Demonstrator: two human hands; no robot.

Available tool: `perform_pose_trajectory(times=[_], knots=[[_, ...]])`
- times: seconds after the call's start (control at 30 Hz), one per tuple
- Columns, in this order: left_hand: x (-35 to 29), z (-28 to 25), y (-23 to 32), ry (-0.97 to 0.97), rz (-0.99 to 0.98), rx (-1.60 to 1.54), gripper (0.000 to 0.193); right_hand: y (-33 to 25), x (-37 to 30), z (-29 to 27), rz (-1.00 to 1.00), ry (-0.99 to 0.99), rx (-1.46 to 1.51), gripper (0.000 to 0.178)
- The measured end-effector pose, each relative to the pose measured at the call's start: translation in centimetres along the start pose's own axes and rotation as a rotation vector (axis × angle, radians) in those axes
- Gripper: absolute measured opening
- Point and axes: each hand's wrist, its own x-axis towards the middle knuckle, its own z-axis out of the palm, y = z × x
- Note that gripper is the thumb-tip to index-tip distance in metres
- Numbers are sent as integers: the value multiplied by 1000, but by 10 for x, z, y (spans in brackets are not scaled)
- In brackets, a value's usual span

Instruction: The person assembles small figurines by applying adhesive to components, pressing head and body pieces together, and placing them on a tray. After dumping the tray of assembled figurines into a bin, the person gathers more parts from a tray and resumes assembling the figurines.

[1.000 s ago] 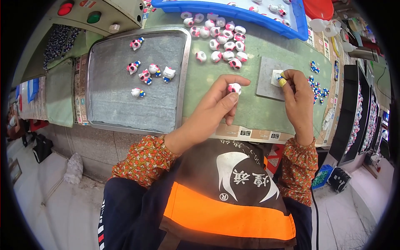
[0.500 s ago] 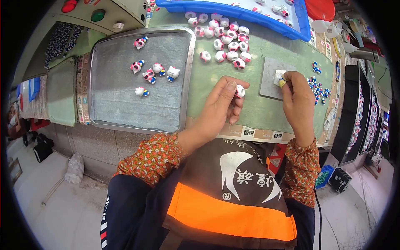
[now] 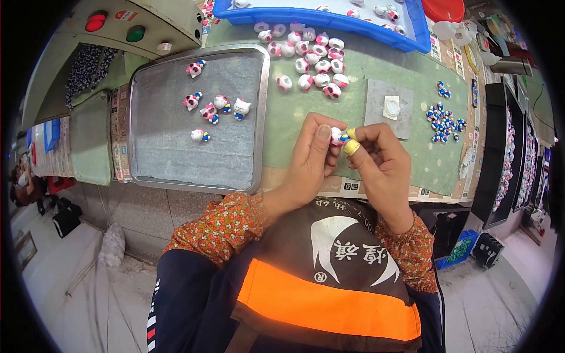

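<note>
My left hand (image 3: 307, 162) pinches a small white and pink toy cat head (image 3: 336, 136) between thumb and fingers, above the near edge of the green mat. My right hand (image 3: 382, 162), with yellow covers on thumb and forefinger, grips a tiny blue toy body (image 3: 345, 138) against that head. Whether the two parts are joined is hidden by the fingertips. Beyond lie several loose heads (image 3: 322, 66), some showing dark openings. Small blue and white bodies (image 3: 442, 122) are heaped to the right. A grey slab (image 3: 373, 116) carries a white pad (image 3: 391, 107).
On the left, a metal tray (image 3: 176, 157) lined with grey cloth bears several cat figures (image 3: 241, 108) with heads and bodies. A blue bin (image 3: 329, 29) with white parts stands at the back. A control box with a red button (image 3: 96, 22) occupies the far left corner.
My right hand has left the white pad on the slab and come leftward to my left hand, bringing a blue body to the head. My left hand stays near its place.
</note>
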Motion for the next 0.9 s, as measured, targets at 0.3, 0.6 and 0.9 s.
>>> perform_pose_trajectory(times=[0.3,0.6,0.9], knots=[[-3,-2,-14,71,325,344,38,18,-11,19,-23,70,12,10],[0,3,-15,66,351,394,34,40,-11,24,-246,69,-37,12],[-2,-3,38,121,24,218,39,13,17,-45,-79,110,-118,9]])
